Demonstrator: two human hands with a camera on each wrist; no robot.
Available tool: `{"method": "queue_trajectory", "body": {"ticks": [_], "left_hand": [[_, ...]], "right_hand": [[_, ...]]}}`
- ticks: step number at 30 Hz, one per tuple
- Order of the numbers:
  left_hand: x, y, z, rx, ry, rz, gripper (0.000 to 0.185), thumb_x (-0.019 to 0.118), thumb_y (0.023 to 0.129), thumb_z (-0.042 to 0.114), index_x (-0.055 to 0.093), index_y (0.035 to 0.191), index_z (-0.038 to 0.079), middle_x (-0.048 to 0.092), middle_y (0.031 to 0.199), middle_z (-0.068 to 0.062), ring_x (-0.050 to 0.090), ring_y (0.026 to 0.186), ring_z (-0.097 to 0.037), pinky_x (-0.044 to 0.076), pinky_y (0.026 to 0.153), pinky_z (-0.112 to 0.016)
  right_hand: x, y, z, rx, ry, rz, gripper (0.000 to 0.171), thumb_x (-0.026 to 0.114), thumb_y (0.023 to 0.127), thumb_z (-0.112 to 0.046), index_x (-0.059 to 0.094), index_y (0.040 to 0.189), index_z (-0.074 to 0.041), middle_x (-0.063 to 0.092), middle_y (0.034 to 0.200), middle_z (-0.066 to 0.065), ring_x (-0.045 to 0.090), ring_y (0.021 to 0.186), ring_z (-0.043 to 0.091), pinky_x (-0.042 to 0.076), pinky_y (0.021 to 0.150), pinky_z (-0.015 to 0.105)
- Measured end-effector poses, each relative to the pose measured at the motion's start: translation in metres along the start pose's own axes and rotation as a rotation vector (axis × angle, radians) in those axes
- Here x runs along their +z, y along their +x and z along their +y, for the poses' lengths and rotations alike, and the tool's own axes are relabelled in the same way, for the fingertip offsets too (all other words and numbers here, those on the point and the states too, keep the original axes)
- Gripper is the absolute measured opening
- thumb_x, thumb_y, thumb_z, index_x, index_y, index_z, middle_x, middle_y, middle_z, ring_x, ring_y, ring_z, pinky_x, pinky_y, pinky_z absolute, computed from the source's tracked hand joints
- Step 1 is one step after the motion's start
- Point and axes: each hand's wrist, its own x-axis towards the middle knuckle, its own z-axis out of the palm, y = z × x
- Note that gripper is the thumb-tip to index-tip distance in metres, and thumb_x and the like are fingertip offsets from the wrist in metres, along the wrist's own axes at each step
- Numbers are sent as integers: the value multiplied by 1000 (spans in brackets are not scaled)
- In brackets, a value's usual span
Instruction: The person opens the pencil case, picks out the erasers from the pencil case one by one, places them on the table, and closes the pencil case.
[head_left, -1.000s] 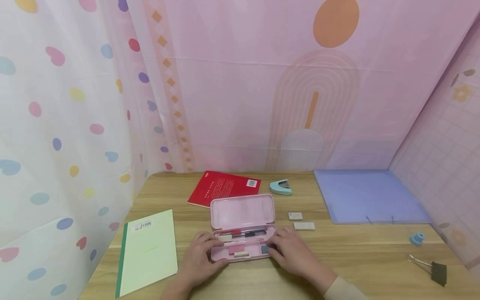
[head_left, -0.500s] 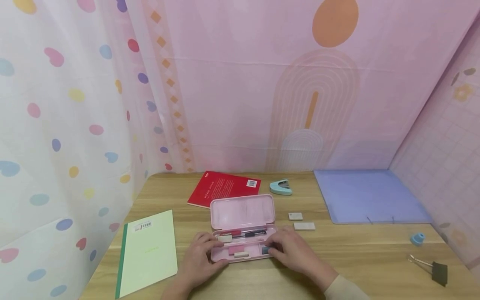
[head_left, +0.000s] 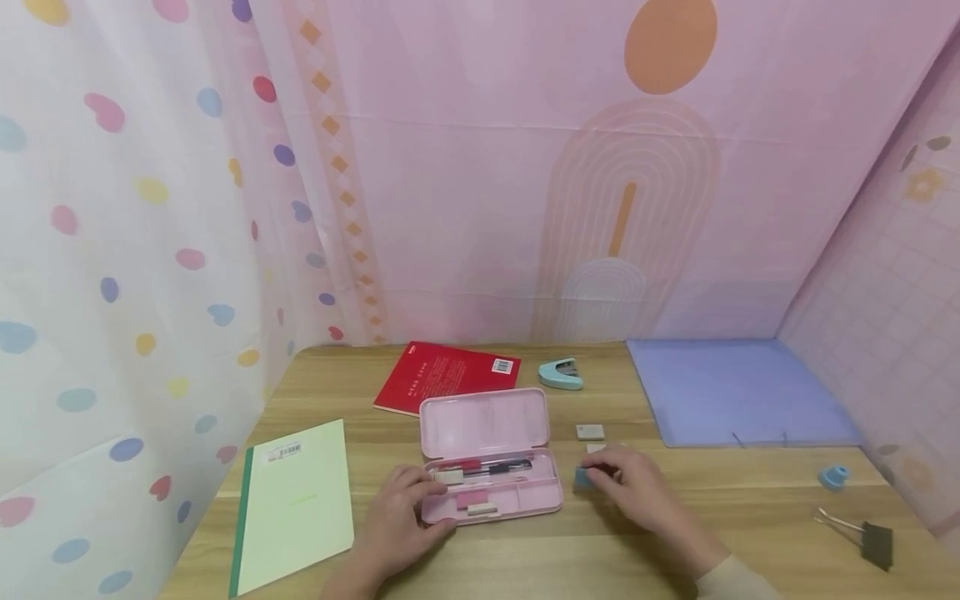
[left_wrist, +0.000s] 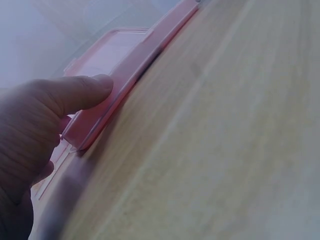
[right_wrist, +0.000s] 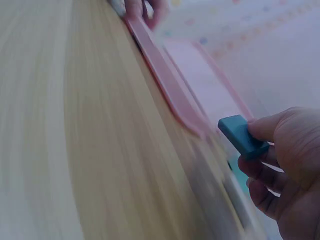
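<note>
A pink pencil case [head_left: 525,502] lies open on the wooden table [head_left: 525,558], lid [head_left: 483,421] raised, with pens [head_left: 487,467] and small erasers [head_left: 476,502] inside. My left hand [head_left: 401,521] grips its front left corner, thumb [left_wrist: 80,92] on the rim [left_wrist: 125,82]. My right hand [head_left: 637,492] is just right of the case and pinches a small teal eraser [head_left: 582,477] between thumb and fingers; in the right wrist view the teal eraser [right_wrist: 242,136] hangs above the table beside the case's edge [right_wrist: 165,80].
Two white erasers [head_left: 590,432] lie right of the case, one partly behind my right hand. A green notebook [head_left: 296,504] lies at left, a red book [head_left: 448,375] and teal stapler [head_left: 561,375] behind, a lilac folder [head_left: 738,392], blue sharpener [head_left: 834,477] and binder clip [head_left: 873,543] at right.
My right hand has lifted the teal eraser out of the case's right compartment and moved right, clear of the case. The left hand has stayed put.
</note>
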Motion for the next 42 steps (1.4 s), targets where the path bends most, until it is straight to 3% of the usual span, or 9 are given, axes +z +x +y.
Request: {"method": "queue_trajectory", "body": {"ticks": [4,10,18,28,37,42], "left_hand": [[-5,0,3,1,36,-13,43,85,67,46,74,99,19,57,103,14,46,99,-2,50,84,-27],[-7,-2,3,-65,45,-66,49,87,66,42,73,106,17,52,106,11,46,91,-3,49,77,-24],[-9,-5,-2,-129,40,-92,50,85,67,47,73,106,19,48,91,16,43,80,-3,45,68,-21],[-7,-7,-6,-203,-5,-103,51,82,67,54,72,104,22,51,88,18,45,82,-4,48,72,-24],[-6,-8,-5,-220,-20,-90,47,84,66,50,72,103,22,52,88,18,45,83,-4,48,72,-24],[-8,-6,-3,-207,-17,-91,47,83,67,51,72,102,23,51,87,19,45,82,-3,47,72,-24]], "right_hand": [[-15,-10,19,90,-31,3,13,65,91,-14,72,103,-17,67,102,-6,61,90,11,52,76,28],[-25,-18,34,124,-89,16,13,66,91,-11,72,102,-15,68,105,-1,62,100,19,51,85,39],[-26,-20,43,55,-175,-20,31,81,77,-24,70,105,-16,64,104,-4,58,91,11,51,79,32],[-25,-17,53,83,-148,6,26,79,80,-20,72,105,-22,60,96,-11,55,87,8,49,75,27],[-24,-16,50,87,-144,11,28,78,81,-21,71,109,-21,59,99,-8,55,87,9,49,75,28],[-17,-11,20,53,-169,95,31,79,80,-21,69,109,-18,61,103,-6,58,95,15,51,81,38]]}}
